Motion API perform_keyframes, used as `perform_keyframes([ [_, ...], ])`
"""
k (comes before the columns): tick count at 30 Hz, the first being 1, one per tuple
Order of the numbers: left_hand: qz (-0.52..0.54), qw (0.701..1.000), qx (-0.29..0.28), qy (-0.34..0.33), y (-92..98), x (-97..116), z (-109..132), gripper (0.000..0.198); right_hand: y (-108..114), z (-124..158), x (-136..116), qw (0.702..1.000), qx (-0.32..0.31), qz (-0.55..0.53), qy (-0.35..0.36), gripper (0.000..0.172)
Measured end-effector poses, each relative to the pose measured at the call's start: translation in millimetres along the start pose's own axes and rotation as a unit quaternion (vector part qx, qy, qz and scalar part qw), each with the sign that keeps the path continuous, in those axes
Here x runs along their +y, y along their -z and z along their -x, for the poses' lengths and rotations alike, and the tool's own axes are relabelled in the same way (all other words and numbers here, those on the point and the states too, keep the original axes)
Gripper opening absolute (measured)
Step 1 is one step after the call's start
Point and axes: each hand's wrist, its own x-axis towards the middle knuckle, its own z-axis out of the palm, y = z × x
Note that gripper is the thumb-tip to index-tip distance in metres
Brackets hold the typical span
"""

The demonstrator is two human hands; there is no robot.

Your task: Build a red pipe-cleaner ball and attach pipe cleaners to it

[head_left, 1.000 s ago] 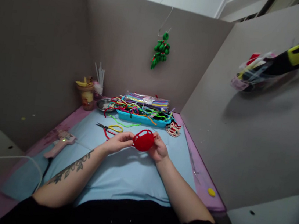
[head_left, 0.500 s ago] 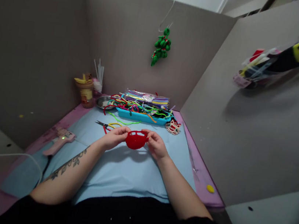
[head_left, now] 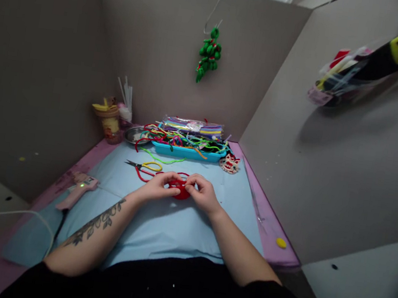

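The left hand [head_left: 157, 188] and right hand [head_left: 203, 194] both pinch the red piece [head_left: 180, 195]; squeezing too hard could bend it out of shape.

Bare blue mat [head_left: 172, 234] open near the body, left hand [head_left: 158, 188] and right hand [head_left: 203, 195] pinching red piece [head_left: 180, 194] mid-mat, scissors [head_left: 146, 166] just beyond, tray [head_left: 183, 153] barring the back, walls [head_left: 328, 177] on three sides

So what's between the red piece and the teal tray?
Head view: a green pipe cleaner on the blue mat, nearer the teal tray than the red piece.
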Motion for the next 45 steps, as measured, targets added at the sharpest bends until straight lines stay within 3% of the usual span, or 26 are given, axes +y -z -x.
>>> perform_keyframes([
  [4, -0.057, 0.997, 0.050, 0.002, -1.9, 4, -1, 0.034, -3, 3, 3, 0.985, 0.064, 0.143, 0.068, 0.008],
  [10, -0.102, 0.992, 0.069, 0.021, -3.0, 7, -1, 0.033, -8, 6, 2, 0.939, 0.068, 0.320, 0.107, 0.010],
  [26, -0.084, 0.993, 0.067, 0.053, -3.0, 1, -2, 0.026, -15, 4, 9, 0.972, 0.034, 0.228, 0.039, 0.008],
  [45, -0.086, 0.991, 0.069, 0.073, -5.2, 1, -2, 0.024, -16, 7, 6, 0.938, -0.003, 0.338, 0.076, 0.020],
])
